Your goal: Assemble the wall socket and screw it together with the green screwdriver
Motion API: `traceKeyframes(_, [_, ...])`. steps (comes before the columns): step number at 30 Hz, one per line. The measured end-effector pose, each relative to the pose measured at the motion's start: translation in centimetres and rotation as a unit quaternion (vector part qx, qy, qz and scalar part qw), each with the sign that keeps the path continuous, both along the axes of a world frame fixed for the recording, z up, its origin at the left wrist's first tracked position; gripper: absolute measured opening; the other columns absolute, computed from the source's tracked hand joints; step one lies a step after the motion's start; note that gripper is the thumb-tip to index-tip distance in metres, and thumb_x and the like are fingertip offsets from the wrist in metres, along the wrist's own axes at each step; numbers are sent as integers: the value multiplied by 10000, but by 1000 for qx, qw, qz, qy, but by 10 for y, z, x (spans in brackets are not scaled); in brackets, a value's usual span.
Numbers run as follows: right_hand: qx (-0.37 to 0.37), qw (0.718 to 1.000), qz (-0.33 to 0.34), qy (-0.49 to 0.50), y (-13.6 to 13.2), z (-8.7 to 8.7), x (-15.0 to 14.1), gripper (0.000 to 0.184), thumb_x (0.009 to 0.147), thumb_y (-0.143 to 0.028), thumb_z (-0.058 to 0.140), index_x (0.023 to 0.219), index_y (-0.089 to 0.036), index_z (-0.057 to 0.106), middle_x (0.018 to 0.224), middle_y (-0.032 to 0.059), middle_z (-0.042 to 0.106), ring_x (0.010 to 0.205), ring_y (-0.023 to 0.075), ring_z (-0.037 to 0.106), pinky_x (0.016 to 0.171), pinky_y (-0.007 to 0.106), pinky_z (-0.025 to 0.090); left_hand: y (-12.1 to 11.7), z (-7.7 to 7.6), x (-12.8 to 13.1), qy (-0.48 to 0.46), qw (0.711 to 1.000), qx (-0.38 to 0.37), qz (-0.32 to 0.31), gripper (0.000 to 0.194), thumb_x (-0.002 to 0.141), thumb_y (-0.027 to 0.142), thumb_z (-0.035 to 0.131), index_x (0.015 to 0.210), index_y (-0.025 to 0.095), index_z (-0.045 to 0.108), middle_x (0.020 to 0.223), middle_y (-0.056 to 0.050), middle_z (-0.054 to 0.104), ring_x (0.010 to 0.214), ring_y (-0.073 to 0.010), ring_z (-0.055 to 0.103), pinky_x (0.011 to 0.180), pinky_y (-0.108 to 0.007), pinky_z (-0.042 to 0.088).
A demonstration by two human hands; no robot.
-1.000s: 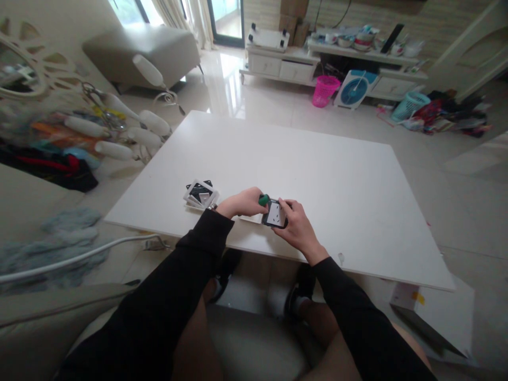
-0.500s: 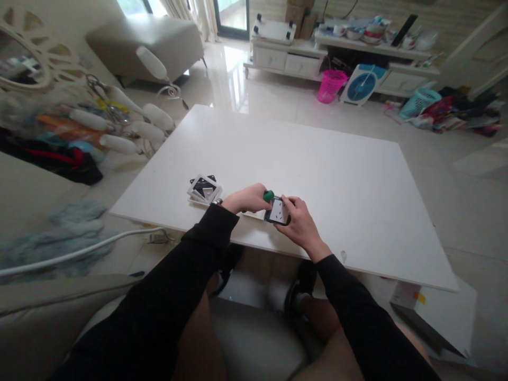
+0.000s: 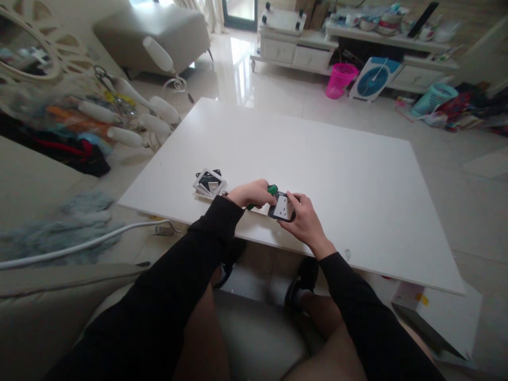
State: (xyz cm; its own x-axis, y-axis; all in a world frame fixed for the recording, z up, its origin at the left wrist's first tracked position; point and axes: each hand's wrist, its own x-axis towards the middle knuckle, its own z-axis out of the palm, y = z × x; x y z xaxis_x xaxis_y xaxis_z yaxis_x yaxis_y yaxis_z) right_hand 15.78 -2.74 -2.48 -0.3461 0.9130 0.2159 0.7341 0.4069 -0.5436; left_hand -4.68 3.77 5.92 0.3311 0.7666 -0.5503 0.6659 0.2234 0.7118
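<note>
My left hand point(image 3: 251, 193) is closed round a green-handled screwdriver point(image 3: 272, 189), whose handle end pokes out beside a small wall socket point(image 3: 282, 207). The socket has a white face in a dark frame, and my right hand point(image 3: 302, 218) grips it from the right, just above the near edge of the white table point(image 3: 317, 159). Both hands meet at the socket. A small pile of similar socket parts point(image 3: 210, 182) lies on the table to the left of my left wrist.
A sofa edge and a white cable point(image 3: 79, 246) lie at the left. A white rack with padded arms point(image 3: 135, 119) stands beyond the table's left corner. Far back are a pink basket point(image 3: 340, 79), a blue fan point(image 3: 373, 79) and a white cabinet point(image 3: 293, 53).
The view has shifted slightly, so everything sits a little higher and further right in the picture. Both hands stay together on the socket and screwdriver.
</note>
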Motion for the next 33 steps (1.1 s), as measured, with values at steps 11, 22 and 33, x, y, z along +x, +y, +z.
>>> traceKeyframes(11, [7,1000,0,-2,0,1,-1,849,756,-265,781,1538,-153,472,1341,189,543,1255,382,526,1091,563,502,-1,-5,3,5,999,44,-20,125,663,106,710,576,153,634,453,0,528,395,-120,464,424,-240,341])
traceKeyframes(22, [2,1000,-1,-7,0,1,-2,849,758,-281,779,1540,-165,470,1333,182,548,1257,383,527,1081,566,510,2,-14,4,35,996,67,-44,144,699,130,682,579,157,607,449,-2,510,415,-122,465,453,-249,349])
traceKeyframes(33, [1,1000,0,-6,0,-1,-2,852,763,-292,778,1545,-170,463,1346,181,548,1269,381,526,1074,560,514,4,-15,3,126,974,162,-100,82,732,178,725,779,113,741,643,-59,675,591,-147,566,574,-259,413])
